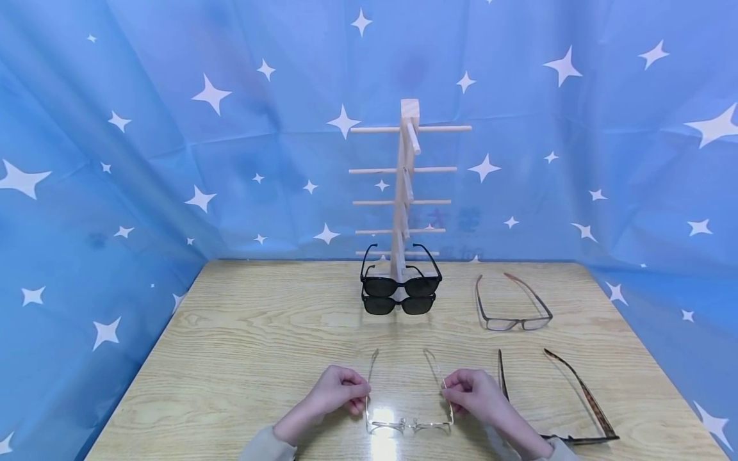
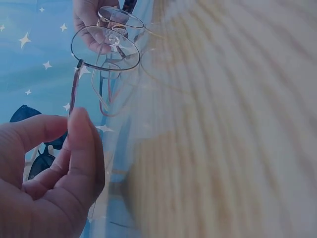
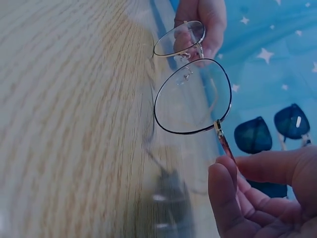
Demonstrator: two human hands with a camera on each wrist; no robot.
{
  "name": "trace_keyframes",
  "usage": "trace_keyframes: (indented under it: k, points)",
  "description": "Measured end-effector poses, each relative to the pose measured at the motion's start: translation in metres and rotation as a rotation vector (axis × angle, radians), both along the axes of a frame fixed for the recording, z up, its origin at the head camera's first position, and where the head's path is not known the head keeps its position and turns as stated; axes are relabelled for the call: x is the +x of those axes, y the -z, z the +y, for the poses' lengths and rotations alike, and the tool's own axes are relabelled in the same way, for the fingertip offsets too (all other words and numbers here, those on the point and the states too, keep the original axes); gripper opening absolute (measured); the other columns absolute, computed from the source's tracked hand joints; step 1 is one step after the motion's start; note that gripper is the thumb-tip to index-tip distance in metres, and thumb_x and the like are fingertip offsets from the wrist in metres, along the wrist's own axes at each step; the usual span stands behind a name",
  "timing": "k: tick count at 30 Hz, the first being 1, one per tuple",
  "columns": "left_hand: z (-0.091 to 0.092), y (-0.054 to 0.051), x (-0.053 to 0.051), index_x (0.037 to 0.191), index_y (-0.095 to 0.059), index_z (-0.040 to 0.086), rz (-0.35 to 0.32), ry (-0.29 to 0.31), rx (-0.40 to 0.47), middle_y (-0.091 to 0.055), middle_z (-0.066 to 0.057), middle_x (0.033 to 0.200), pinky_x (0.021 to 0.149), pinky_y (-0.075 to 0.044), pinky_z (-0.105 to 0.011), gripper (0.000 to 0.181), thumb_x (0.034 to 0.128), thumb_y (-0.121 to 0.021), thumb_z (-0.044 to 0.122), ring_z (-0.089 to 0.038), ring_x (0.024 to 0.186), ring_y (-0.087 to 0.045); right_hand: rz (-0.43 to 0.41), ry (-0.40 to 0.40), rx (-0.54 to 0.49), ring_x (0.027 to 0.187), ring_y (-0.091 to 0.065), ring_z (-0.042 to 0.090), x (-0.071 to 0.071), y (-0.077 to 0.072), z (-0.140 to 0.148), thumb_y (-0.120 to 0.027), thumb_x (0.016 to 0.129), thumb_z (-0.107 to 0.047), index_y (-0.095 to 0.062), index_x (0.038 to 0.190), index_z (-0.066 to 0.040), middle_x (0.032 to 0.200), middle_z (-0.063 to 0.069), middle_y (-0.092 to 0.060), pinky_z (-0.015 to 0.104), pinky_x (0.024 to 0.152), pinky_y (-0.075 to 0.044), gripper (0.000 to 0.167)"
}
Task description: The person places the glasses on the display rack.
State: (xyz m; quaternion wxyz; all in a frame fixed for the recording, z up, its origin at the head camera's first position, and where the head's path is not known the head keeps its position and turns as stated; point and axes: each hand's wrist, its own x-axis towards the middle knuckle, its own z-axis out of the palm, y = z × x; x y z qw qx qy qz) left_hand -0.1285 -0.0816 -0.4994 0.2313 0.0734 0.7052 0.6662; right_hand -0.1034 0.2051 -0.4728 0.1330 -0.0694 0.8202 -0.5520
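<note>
Between my two hands is a pair of thin metal-framed eyeglasses point(image 1: 415, 425) with clear lenses, its temples unfolded and pointing away from me. My left hand point(image 1: 341, 392) pinches the left temple between thumb and fingers. On the other side, my right hand point(image 1: 474, 396) pinches the right temple the same way. In the right wrist view, the near lens point(image 3: 193, 96) has a dark, rounded rim, and the temple is reddish by the hinge. The left wrist view shows the eyeglasses point(image 2: 105, 68) close to the wooden tabletop.
A wooden display stand point(image 1: 403, 192) with several crossbars stands at the back, two black sunglasses point(image 1: 399, 287) stacked low on it. Brown-grey eyeglasses point(image 1: 515, 322) and tortoiseshell eyeglasses point(image 1: 590, 403) lie open on the table point(image 1: 259, 320) to the right. Blue starry cloth point(image 1: 277, 160) surrounds the table.
</note>
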Motion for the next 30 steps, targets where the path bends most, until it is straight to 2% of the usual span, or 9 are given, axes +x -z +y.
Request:
trace_keyframes:
  k: [7, 14, 23, 30]
  points:
    - [-0.001, -0.007, 0.001, 0.093, -0.061, -0.016, -0.031, 0.008, 0.05, -0.062, -0.004, 0.064, 0.05, -0.052, -0.018, 0.022, 0.0845, -0.063, 0.003, -0.008, 0.051, -0.058, -0.034, 0.017, -0.069, 0.056, -0.057, 0.009, 0.002, -0.005, 0.001, -0.065, 0.084, -0.001, -0.06, 0.092, 0.014, 0.068, 0.012, -0.061, 0.027, 0.053, -0.055, 0.018]
    - [-0.002, -0.02, 0.0, 0.096, -0.057, -0.022, -0.006, 0.014, 0.093, -0.062, -0.002, 0.064, 0.049, -0.051, -0.018, 0.026, 0.087, -0.06, 0.002, -0.008, 0.052, -0.058, -0.041, 0.017, -0.139, 0.06, -0.057, 0.008, 0.003, -0.023, 0.003, -0.061, 0.085, 0.001, -0.054, 0.101, 0.02, 0.075, 0.015, -0.061, 0.028, 0.057, -0.056, 0.026]
    - [-0.005, -0.047, -0.003, 0.099, -0.054, -0.022, 0.001, 0.028, 0.15, -0.062, -0.001, 0.067, 0.054, -0.052, -0.018, 0.03, 0.0866, -0.062, 0.004, -0.008, 0.056, -0.059, 0.033, -0.006, -0.19, 0.061, -0.058, 0.008, 0.002, -0.044, 0.006, -0.058, 0.088, 0.0, -0.051, 0.105, 0.022, 0.078, 0.014, -0.062, 0.026, 0.057, -0.056, 0.028]
    - [-0.006, -0.069, -0.007, 0.093, -0.061, -0.011, 0.012, 0.026, 0.173, -0.063, -0.003, 0.069, 0.056, -0.052, -0.019, 0.017, 0.087, -0.062, 0.005, -0.01, 0.058, -0.06, 0.065, 0.004, -0.224, 0.065, -0.06, 0.009, -0.002, -0.063, 0.008, -0.057, 0.09, -0.001, -0.051, 0.107, 0.021, 0.082, 0.009, -0.064, 0.025, 0.059, -0.055, 0.029]
